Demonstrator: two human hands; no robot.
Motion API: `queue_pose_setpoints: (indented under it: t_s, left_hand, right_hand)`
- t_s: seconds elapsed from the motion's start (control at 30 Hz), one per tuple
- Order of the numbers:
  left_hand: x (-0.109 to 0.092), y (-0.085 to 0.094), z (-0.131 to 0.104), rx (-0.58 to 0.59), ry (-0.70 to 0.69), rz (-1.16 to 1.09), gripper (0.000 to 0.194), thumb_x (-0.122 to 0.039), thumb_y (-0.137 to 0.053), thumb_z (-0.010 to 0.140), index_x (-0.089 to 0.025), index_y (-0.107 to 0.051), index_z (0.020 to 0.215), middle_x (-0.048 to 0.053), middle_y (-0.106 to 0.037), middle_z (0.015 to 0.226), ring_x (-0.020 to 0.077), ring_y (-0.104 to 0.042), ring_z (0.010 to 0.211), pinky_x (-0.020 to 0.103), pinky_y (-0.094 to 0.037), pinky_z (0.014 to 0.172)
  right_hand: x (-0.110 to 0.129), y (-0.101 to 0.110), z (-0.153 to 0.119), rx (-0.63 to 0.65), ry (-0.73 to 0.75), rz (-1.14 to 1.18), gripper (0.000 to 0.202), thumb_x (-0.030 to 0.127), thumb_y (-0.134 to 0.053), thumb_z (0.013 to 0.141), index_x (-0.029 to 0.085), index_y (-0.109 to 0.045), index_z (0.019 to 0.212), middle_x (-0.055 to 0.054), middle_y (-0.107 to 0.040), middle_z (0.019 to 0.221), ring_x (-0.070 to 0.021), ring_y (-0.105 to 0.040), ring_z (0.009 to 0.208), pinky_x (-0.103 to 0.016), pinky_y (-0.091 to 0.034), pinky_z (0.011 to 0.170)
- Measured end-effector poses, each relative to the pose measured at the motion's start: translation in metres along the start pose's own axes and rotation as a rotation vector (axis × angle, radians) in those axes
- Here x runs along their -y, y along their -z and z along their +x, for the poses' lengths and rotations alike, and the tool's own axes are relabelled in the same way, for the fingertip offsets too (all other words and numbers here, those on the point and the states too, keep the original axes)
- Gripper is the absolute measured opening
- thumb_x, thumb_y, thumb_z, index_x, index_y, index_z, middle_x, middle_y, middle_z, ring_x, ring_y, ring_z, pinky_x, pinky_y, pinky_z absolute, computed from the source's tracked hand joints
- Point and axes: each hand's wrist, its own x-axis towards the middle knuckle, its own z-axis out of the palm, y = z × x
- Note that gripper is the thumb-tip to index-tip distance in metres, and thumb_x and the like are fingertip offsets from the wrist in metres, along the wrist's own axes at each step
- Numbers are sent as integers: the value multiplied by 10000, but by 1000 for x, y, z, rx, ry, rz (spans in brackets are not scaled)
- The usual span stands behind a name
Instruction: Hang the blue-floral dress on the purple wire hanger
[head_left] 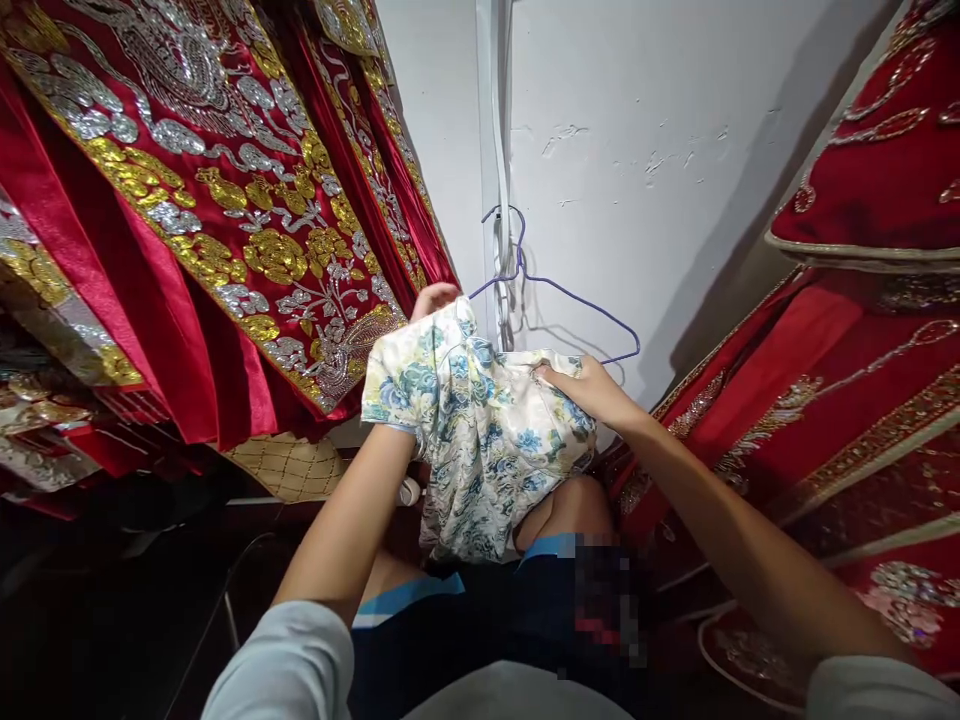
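A short-sleeved white top (487, 450) with a blue and yellow floral print hangs between my two hands over my lap. My left hand (435, 298) is mostly behind the cloth at the left shoulder, its bent fingers showing above the top edge. On the other side, my right hand (589, 388) grips the upper edge of the top, thumb over the fabric. A purple wire hanger (577, 300) is behind the top, its hook up by a white vertical strip on the wall. Its left end disappears near my left fingers, and its right end sticks out above my right hand.
Red costumes with gold and silver sequins (277, 250) hang at the left. More red embroidered garments (847, 370) fill the right side. Ahead stands a white wall (600, 130) with chipped paint and a vertical strip (491, 110).
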Motion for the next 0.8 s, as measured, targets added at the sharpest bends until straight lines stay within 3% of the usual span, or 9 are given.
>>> queue_pose_setpoints:
  t_s: [0.1,0.2,0.3,0.37,0.43,0.5,0.63,0.8]
  left_hand:
    - [-8,5,-11,100,-118,31,322,1,-794,713,-228,-690,914,-2,-668,1086,113,-646,1024,205,-486,944]
    - [-16,22,-25,319,-212,33,302,-259,-944,591,-196,-651,634,68,-658,1150,218,-627,1110,311,-471,1029]
    - [-17,36,-22,475,-249,-133,560,-514,-972,450,-183,-521,478,99,-659,954,256,-643,993,368,-492,990]
    - [-13,40,-12,540,-289,-275,624,-571,-961,413,-188,-472,476,71,-626,811,250,-643,948,378,-500,969]
    - [-11,40,-3,581,-309,-380,646,-579,-947,422,-189,-435,483,44,-595,736,248,-646,965,397,-487,1001]
    - [-11,37,0,563,-274,-416,642,-543,-939,455,-183,-409,484,30,-581,715,250,-657,989,416,-474,1036]
    - [-13,29,-5,412,-169,-382,621,-529,-897,523,-192,-376,503,30,-560,698,295,-661,1082,452,-483,1049]
    - [-12,34,0,134,-61,-528,357,-484,-523,886,-228,-505,638,60,-671,851,251,-621,1216,449,-451,1120]
  right_hand:
    - [-6,2,-1,-62,15,17,323,469,-717,758,173,-604,696,-13,-614,651,-153,-529,615,-266,-401,559]
    - [-16,1,1,-129,60,59,318,479,-677,780,163,-641,767,-42,-670,732,-188,-590,683,-295,-461,624]
    - [-25,7,6,-269,196,18,312,446,-635,816,159,-697,924,-98,-740,972,-259,-669,924,-366,-521,819]
    - [-29,19,12,-452,317,-68,402,404,-649,818,165,-689,1139,-128,-701,1236,-283,-624,1169,-410,-476,1002]
    - [-33,35,23,-603,364,-150,537,400,-707,782,159,-650,1258,-156,-627,1384,-299,-573,1275,-436,-432,1077]
    - [-35,53,36,-590,315,-211,541,447,-753,745,129,-695,1179,-188,-677,1300,-331,-624,1198,-456,-471,1025]
    - [-30,80,55,-352,161,-300,454,550,-766,723,113,-770,845,-138,-774,879,-338,-709,923,-433,-550,816]
    - [-15,105,49,-212,195,43,431,411,-895,596,152,-791,924,-84,-793,937,-271,-730,882,-354,-573,776]
